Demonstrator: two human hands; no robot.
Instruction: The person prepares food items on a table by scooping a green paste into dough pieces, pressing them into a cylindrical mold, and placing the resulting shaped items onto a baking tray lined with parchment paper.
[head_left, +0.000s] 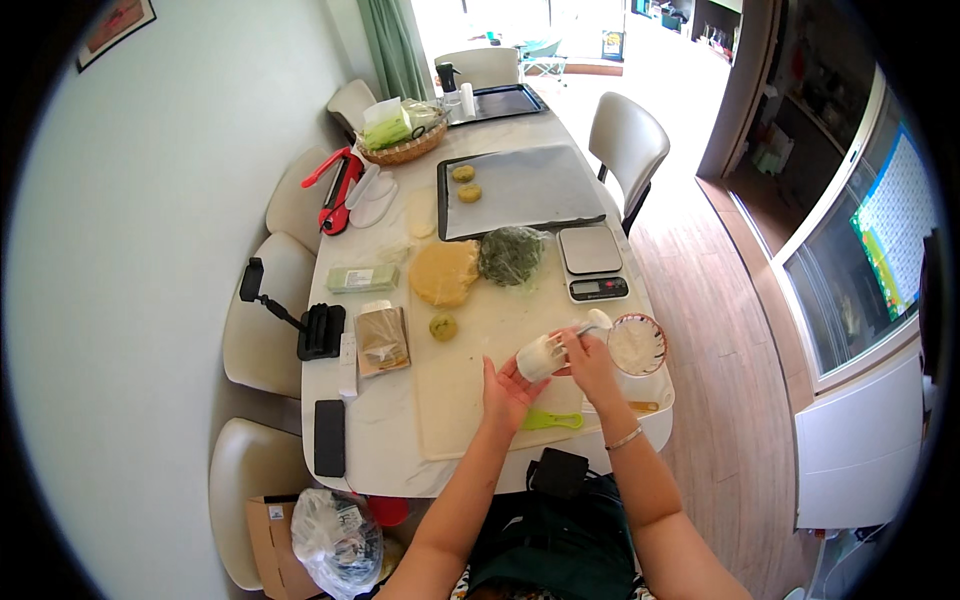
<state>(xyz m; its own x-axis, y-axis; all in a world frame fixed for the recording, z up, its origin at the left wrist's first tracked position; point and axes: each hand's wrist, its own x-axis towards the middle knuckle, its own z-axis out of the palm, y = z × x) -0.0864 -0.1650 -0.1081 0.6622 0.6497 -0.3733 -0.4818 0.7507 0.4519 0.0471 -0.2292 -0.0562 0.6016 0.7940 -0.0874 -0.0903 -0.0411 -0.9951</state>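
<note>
Between my two hands, above the front right of the pastry mat (455,400), is a white pastry press mold (541,357), held tilted. Its cylinder rests in my left hand (510,392), thumb raised and fingers partly hidden behind it. My right hand (588,362) grips the press near its rounded white knob (598,320). Right of that hand stands a red-rimmed bowl (659,327) of white powder. A lime-green scoop (552,420) lies below the hands. Left of them sits a small greenish-yellow dough ball (443,326).
Behind are a yellow dough mass (443,273), a plastic-wrapped dark green mass (511,256) and a kitchen scale (592,265). Two shaped pastries (469,193) sit on a lined baking tray (540,190). Left are a packet (384,338), a phone stand (320,330) and a black slab (329,438).
</note>
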